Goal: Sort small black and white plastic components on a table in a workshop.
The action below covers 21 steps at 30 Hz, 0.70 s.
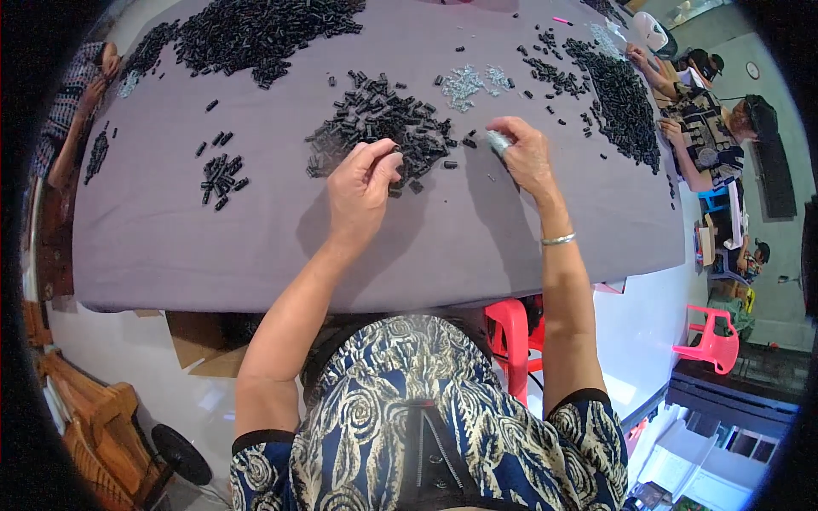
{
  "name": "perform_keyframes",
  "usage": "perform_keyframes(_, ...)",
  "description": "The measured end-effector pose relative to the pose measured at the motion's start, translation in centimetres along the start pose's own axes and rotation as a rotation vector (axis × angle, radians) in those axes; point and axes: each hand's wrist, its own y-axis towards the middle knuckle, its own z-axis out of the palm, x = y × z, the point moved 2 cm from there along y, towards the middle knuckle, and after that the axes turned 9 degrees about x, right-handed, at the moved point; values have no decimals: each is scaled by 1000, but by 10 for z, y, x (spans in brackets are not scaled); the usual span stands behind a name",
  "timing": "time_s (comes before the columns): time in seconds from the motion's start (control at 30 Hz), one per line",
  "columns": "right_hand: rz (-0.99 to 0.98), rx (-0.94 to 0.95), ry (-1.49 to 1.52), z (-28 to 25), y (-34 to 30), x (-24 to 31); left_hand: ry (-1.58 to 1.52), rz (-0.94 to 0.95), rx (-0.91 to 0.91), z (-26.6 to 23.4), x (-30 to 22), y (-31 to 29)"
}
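My left hand (pixel 365 187) is closed in a pinch at the near edge of a heap of small black cylindrical pieces (pixel 362 115). Whatever its fingertips hold, if anything, is too small to make out. To the right, my right hand (pixel 530 157) is curled above the cloth, a silver bangle on its wrist. A whitish, shiny thing (pixel 498 143) shows at its fingers; its kind is unclear. Several loose black pieces (pixel 469 139) lie between the hands. Just beyond is a small heap of clear pieces (pixel 463 88). A smaller black cluster (pixel 222 180) sits to my left.
Grey cloth (pixel 281 264) covers the table. Larger black heaps lie at the far left (pixel 256 38) and far right (pixel 622 106). Other people sit at the left (pixel 72 111) and right (pixel 703 136) edges. A red plastic chair (pixel 509 341) stands under the near edge.
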Motion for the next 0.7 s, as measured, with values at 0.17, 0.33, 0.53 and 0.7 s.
perform_keyframes(0.17, -44, 47, -87, 14, 15, 5, -1, -11, 14, 1, 0, 0)
perform_keyframes(0.33, -85, 20, -95, 18, 22, 12, -61, 9, 65, 5, -3, 0)
perform_keyframes(0.53, 211, 295, 811, 30, 8, 44, -30, 58, 142, 7, -3, -1)
perform_keyframes(0.7, 123, 316, 937, 49, -5, 59, -5, 56, 142, 5, -3, -1)
